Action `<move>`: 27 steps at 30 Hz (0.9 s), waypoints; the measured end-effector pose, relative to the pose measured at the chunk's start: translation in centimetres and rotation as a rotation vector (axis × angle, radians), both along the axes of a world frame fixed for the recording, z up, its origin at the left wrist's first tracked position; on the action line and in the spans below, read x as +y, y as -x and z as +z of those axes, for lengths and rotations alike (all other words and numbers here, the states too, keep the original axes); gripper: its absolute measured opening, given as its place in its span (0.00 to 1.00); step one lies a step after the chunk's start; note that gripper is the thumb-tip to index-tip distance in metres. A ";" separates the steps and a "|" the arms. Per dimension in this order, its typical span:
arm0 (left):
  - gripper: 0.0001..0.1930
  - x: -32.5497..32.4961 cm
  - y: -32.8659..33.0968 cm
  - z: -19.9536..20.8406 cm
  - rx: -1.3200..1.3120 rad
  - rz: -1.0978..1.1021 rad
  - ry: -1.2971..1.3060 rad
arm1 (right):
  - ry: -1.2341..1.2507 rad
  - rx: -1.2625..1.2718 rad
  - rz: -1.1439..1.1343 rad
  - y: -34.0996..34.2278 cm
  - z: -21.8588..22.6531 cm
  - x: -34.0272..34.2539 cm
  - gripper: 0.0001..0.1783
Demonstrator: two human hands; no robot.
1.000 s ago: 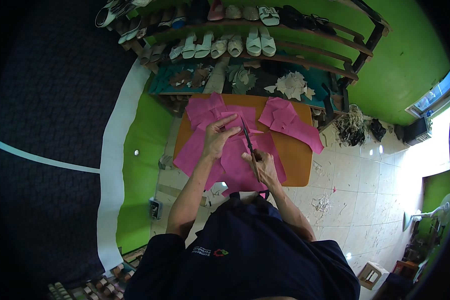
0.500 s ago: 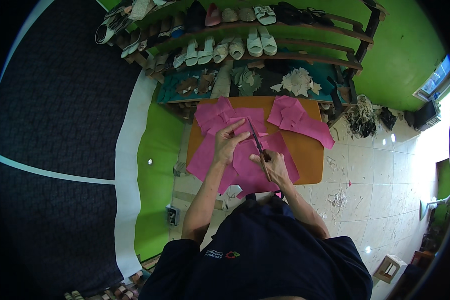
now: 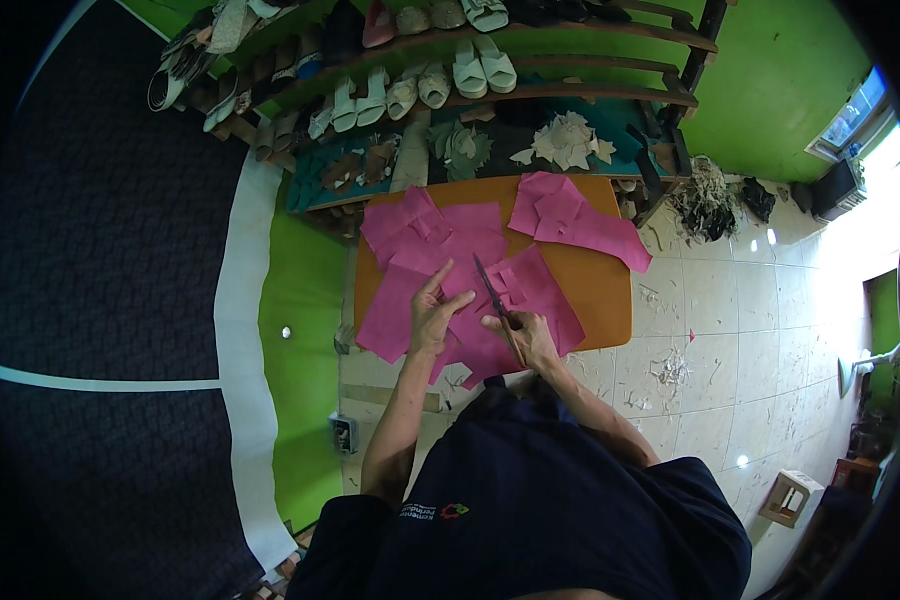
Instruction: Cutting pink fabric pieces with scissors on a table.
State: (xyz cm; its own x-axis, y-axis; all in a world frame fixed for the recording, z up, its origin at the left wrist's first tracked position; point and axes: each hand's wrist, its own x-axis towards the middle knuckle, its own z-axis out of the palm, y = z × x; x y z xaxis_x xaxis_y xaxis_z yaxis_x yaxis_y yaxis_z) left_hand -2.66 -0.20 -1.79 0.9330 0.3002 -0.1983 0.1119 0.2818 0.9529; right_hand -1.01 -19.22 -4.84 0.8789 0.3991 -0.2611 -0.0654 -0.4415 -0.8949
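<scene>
My right hand (image 3: pixel 532 340) is wrapped around the handles of dark scissors (image 3: pixel 493 296), whose blades point away from me above the pink sheets. My left hand (image 3: pixel 435 315) is beside the blades on their left, index finger and thumb spread apart, with nothing visible between them. Beneath both hands lie overlapping pink sheets (image 3: pixel 390 310), cut in irregular shapes. A small pink piece (image 3: pixel 510 287) rests just right of the blades. Another group of pink pieces (image 3: pixel 580 222) lies at the table's far right.
The orange-brown table (image 3: pixel 605 310) stands before a wooden rack (image 3: pixel 590 92) of sandals and shoes. Its lower shelf holds green scraps (image 3: pixel 460 150) and cream scraps (image 3: pixel 567 140). Shredded offcuts (image 3: pixel 672 368) litter the tiled floor at right. A green wall (image 3: pixel 305 280) is at left.
My left hand has come nearer to me and its fingers have parted from the pink piece. The small piece now lies right of the blades. The whole view has shifted slightly.
</scene>
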 end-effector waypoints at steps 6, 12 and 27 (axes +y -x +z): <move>0.52 -1.1 2.3 -2.9 0.016 -0.127 0.107 | -0.533 0.256 -0.229 0.0 -4.1 0.6 0.22; 0.54 -3.2 3.4 -7.2 0.255 -0.125 -0.006 | -0.678 0.292 -0.181 -3.0 -7.2 -1.7 0.20; 0.30 -6.2 1.0 -16.6 0.038 -0.376 -1.027 | 0.544 0.043 -0.353 -10.6 -14.0 -8.9 0.24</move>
